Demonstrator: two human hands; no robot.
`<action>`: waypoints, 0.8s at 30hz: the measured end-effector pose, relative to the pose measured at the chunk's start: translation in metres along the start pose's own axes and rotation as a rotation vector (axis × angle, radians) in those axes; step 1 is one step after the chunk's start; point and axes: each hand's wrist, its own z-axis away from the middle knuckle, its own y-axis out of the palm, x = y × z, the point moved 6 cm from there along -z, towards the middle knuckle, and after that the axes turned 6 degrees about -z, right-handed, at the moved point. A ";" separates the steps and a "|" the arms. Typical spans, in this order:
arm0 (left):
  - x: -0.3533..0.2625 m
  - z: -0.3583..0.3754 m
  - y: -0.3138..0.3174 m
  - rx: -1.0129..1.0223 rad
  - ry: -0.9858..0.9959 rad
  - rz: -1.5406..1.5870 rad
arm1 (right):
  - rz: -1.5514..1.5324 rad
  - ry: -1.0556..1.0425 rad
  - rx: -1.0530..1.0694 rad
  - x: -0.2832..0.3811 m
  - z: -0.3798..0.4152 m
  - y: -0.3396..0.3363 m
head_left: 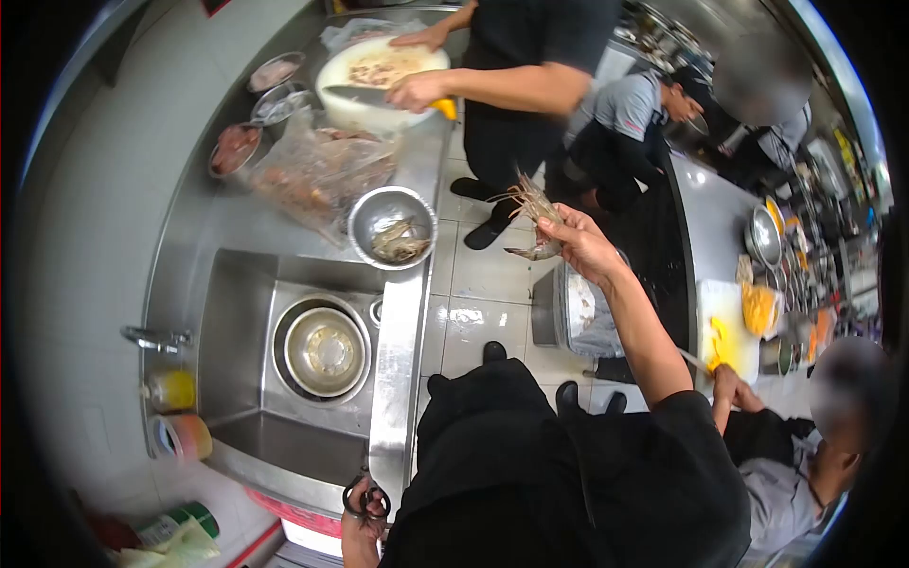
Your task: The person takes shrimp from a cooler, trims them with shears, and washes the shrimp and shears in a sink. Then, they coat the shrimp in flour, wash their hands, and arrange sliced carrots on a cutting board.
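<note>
My right hand (579, 244) is raised over the tiled floor and holds a whole prawn (532, 220) by its body, feelers and legs pointing left. My left hand (362, 532) is low against my body at the counter's front edge, closed on the black handles of a pair of scissors (366, 500). A steel bowl (392, 227) with several prawns in it sits on the steel counter (194, 227), left of the raised prawn. In the sink (237, 312) below it stands an empty steel basin (328, 351).
A clear bag of seafood (317, 170) and small dishes lie further along the counter. A person in black cuts on a round white board (379, 80) with a knife. Two other people work at the right counter (705, 213) beside a white board (729, 327). A lined bin (587, 317) stands on the floor.
</note>
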 end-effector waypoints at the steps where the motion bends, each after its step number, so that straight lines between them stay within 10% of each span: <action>1: -0.003 0.013 0.020 -0.002 -0.003 -0.032 | 0.021 -0.003 -0.078 -0.004 0.009 -0.016; 9: -0.040 0.048 0.161 0.028 0.424 -0.880 | 0.228 0.052 -0.460 -0.037 0.081 -0.122; 11: -0.020 0.031 0.183 0.220 0.029 -0.678 | 0.201 -0.014 -0.537 -0.048 0.097 -0.143; 16: 0.017 -0.042 0.275 0.739 -0.183 -0.963 | 0.423 -0.011 -0.683 -0.061 0.130 -0.190; 24: 0.141 -0.127 0.396 0.998 -0.501 -1.171 | 0.745 0.009 -0.896 -0.054 0.174 -0.216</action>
